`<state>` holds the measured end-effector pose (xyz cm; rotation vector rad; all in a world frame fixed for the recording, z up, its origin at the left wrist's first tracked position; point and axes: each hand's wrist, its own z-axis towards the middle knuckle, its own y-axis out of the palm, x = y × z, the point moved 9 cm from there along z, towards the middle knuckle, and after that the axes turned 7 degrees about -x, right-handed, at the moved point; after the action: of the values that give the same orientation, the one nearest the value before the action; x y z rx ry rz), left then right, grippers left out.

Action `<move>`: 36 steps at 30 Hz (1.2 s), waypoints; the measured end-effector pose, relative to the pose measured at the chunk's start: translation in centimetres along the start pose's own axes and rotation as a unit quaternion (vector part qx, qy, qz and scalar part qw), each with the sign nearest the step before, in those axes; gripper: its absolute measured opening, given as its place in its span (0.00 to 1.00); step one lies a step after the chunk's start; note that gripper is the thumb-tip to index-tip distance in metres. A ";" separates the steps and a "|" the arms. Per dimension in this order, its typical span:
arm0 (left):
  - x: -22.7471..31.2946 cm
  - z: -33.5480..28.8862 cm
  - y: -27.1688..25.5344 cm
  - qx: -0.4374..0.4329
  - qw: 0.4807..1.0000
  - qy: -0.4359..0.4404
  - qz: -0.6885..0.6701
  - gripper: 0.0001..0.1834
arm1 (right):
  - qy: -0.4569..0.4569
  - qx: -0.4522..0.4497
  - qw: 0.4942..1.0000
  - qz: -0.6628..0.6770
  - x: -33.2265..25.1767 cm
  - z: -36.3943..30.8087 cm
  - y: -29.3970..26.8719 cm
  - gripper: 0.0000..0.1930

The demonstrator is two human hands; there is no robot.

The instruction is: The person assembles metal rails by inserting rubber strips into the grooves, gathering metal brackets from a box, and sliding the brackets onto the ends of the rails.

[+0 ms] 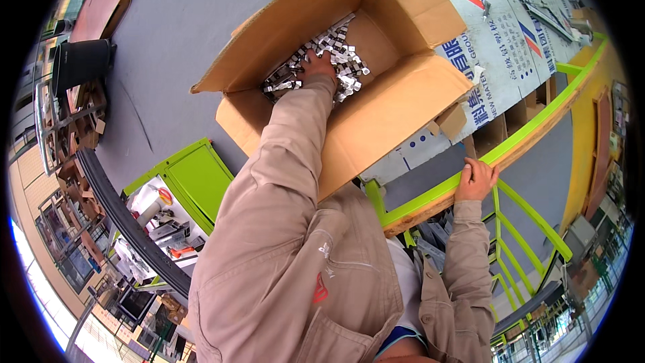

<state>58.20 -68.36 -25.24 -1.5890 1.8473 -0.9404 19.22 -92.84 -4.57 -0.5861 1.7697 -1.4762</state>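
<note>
A large open cardboard box [396,114] stands tilted before me, with a heap of small silvery metal pieces [349,60] along its bottom. My left hand [318,67] reaches deep into the box and rests on the heap. Its fingers are spread among the pieces, and their tips are partly hidden; no piece shows lifted. To the right, my right hand [476,179] grips the edge of a bright green rail [517,138] that has a wooden strip along its side. The fingers curl over the rail's top.
White printed sheeting [497,33] covers the surface beyond the box, with metal strips [547,20] on it. At left stand a green cabinet [195,178], tools on a white top, and a black bin [82,64]. Green bars [521,228] slope at lower right.
</note>
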 end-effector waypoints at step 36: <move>-0.1 -18.3 -15.3 -0.245 0.246 0.263 -0.900 0.14 | -0.207 -0.039 0.905 0.370 -21.9 6.6 -11.0 0.17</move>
<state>53.70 -66.22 -1.91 -3.8857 -1.1009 -1.6392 36.60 -83.21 11.15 -0.1914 1.4689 -0.6932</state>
